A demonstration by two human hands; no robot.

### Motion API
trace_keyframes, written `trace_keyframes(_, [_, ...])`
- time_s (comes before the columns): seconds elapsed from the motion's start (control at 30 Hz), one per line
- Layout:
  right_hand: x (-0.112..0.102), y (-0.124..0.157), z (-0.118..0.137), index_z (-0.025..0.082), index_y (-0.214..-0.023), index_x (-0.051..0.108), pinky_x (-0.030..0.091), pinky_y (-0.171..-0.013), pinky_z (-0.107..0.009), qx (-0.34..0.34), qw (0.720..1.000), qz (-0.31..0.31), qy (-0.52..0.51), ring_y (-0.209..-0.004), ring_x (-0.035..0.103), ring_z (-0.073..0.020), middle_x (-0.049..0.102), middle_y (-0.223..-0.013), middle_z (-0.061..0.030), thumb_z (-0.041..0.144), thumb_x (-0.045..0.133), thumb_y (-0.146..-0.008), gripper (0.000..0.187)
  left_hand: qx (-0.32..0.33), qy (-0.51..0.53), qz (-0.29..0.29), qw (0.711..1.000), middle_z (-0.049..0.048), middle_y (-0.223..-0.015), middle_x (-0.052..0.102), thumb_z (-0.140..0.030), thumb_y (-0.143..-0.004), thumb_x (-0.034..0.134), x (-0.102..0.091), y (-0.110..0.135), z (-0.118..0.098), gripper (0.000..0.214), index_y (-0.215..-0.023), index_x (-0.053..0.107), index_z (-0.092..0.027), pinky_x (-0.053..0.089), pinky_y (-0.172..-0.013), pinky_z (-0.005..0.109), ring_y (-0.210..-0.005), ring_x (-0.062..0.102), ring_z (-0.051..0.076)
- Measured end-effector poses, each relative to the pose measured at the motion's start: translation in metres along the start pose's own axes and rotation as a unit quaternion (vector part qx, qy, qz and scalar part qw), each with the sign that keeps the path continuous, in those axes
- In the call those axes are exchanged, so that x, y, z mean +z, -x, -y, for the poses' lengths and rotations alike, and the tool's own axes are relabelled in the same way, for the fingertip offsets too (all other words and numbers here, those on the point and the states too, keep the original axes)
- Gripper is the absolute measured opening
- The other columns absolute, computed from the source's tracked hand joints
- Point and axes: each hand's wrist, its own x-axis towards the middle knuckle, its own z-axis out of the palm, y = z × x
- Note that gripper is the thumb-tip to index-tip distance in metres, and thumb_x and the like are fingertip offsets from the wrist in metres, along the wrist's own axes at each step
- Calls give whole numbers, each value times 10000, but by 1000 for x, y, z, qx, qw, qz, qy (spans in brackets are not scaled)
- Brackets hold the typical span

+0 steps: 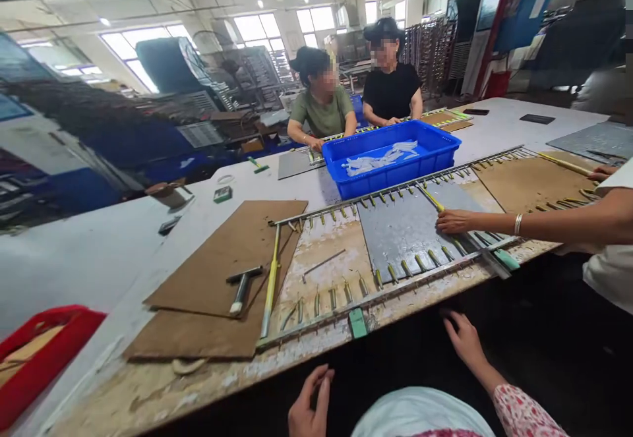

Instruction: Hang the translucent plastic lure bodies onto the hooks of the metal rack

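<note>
My left hand hangs below the table's front edge, fingers loosely curled, holding nothing I can see. My right hand is open with fingers spread, just under the table edge, touching nothing. Nearest to both is a long metal rack frame with rows of small yellow-tipped pegs, lying on the worn table. A small hammer rests on brown cardboard sheets to the left.
A co-worker's hand with a bracelet presses on a grey sheet in the frame. A blue bin holds white plastic pieces. Two people sit across the table. A red crate sits at the left.
</note>
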Motion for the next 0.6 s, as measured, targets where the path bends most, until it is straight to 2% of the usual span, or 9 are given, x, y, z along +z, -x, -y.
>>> trace_keyframes(0.07, [-2, -2, 7, 237, -991, 681, 576, -829, -507, 12, 999, 5, -29, -904, 689, -302, 722, -977, -95, 430, 445, -899, 318, 41, -8, -23, 999, 83, -910, 740, -498, -801, 597, -4, -4, -10, 363, -970, 690, -190, 596, -789, 335, -849, 713, 255])
trace_keyframes(0.17, [-2, 2, 17, 229, -995, 690, 589, -801, -472, 35, 997, 24, -63, -866, 701, -296, 727, -980, -92, 488, 477, -881, 354, 133, -66, -87, 985, 85, -972, 724, -407, -856, 551, -14, -16, -27, 294, -989, 684, -181, 573, -842, 331, -891, 701, 231])
trace_keyframes(0.23, [-1, 5, 21, 232, -1001, 691, 595, -788, -457, 49, 994, 46, -82, -860, 707, -297, 733, -973, -86, 519, 486, -871, 376, 184, -125, -133, 966, 99, -1053, 700, -369, -873, 526, -26, -33, -35, 286, -1036, 662, -178, 531, -924, 355, -1000, 667, 237])
trace_keyframes(0.3, [-1, 7, 24, 238, -999, 691, 598, -785, -446, 60, 991, 66, -101, -864, 711, -301, 739, -961, -81, 543, 490, -861, 391, 199, -181, -167, 949, 131, -1138, 662, -368, -876, 499, -40, -56, -37, 318, -1079, 626, -159, 470, -1003, 406, -1112, 609, 262])
trace_keyframes(0.37, [-1, 7, 27, 241, -997, 692, 600, -780, -434, 72, 987, 83, -115, -855, 714, -303, 745, -926, -78, 559, 496, -850, 401, 173, -236, -184, 938, 160, -1155, 641, -403, -853, 486, -56, -82, -36, 375, -1089, 604, -137, 439, -1013, 460, -1131, 580, 300])
trace_keyframes(0.47, [-1, 6, 30, 235, -996, 696, 603, -749, -407, 93, 982, 99, -127, -826, 717, -306, 749, -856, -77, 580, 519, -827, 423, 91, -286, -170, 939, 176, -1153, 636, -462, -813, 466, -76, -112, -35, 465, -1115, 585, -129, 425, -992, 496, -1102, 574, 337])
trace_keyframes(0.53, [0, 6, 32, 232, -987, 702, 603, -716, -389, 104, 981, 101, -130, -798, 718, -304, 747, -815, -76, 591, 522, -819, 436, 21, -253, -155, 955, 159, -1102, 662, -525, -816, 446, -86, -124, -44, 526, -1153, 569, -141, 452, -946, 490, -1029, 608, 328])
trace_keyframes(0.6, [3, 5, 33, 231, -976, 712, 599, -704, -385, 106, 980, 101, -131, -772, 716, -301, 742, -784, -76, 597, 515, -819, 445, -27, -145, -144, 979, 124, -993, 693, -604, -803, 454, -93, -130, -62, 601, -1188, 543, -152, 500, -871, 446, -921, 650, 295])
